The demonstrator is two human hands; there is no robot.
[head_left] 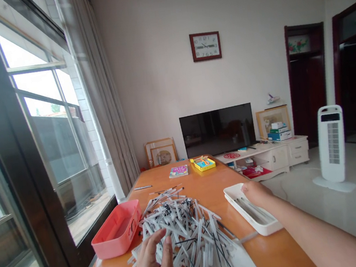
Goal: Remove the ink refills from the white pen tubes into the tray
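Observation:
A big heap of white pen barrels and black refills (186,230) lies on the orange table (205,183). My left hand (153,262) rests on the near side of the heap, fingers spread and lying flat on the pens. My right hand (255,193) reaches into the white tray (237,198) at the table's right edge, where a few pens lie. Its fingers are curled down into the tray and hidden, so whether it holds something does not show.
A pink tray (117,232) sits left of the heap. A book (178,171) and a yellow box (203,163) lie at the far end. Beyond are a TV (217,129) on a white cabinet, a white fan heater (331,144), a window at left.

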